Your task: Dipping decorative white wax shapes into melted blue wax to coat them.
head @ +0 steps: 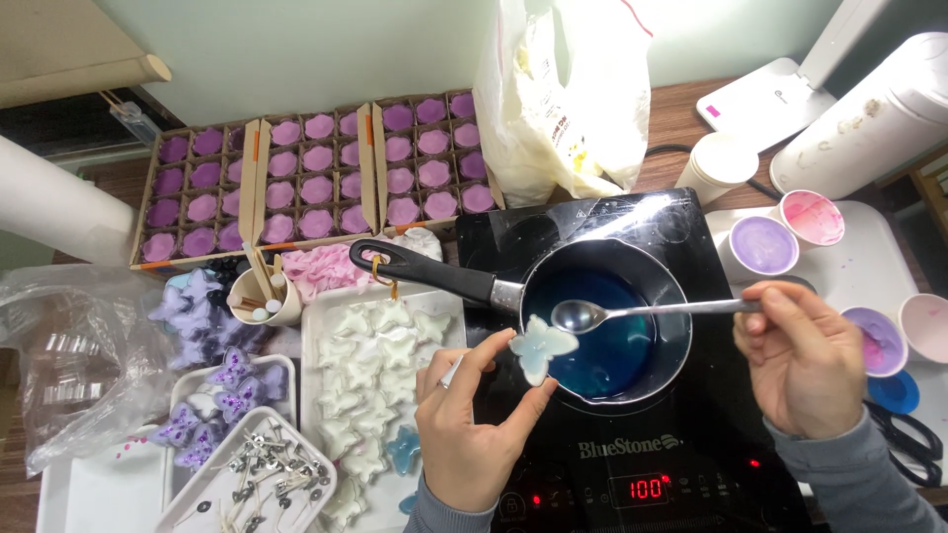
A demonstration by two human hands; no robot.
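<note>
While I watch through the head camera, I log the following items.

Left hand [472,439]: its fingers [494,347] pinch a pale, blue-tinted butterfly-shaped wax piece [541,347] by one wing, holding it over the near rim of the pan.

Right hand [798,357]: its fingers are pressed together around the handle end of a long silver metal spoon [632,311]; the spoon's bowl hangs above the liquid, just beside the butterfly.

Small dark saucepan with black handle [425,271]: holds deep blue liquid [617,345]; sits on a black induction cooktop [711,464] with a lit red display.

White rectangular tray of white butterfly wax pieces [370,380]: left of the cooktop, with one blue butterfly piece [403,449] near its front edge.

Second white tray of purple butterfly pieces [212,410]: further left; a third white tray of metal wick tabs [259,469] lies at its front edge.

Cardboard boxes of purple and pink flower-shaped wax pieces [316,178]: at the back of the wooden desk [681,114].

White plastic bag of pale flakes [563,89]: behind the cooktop.

Paper cups with purple and pink residue [762,245]: right of the pan, on a white board.

Black scissors [913,439]: by my right wrist.
</note>
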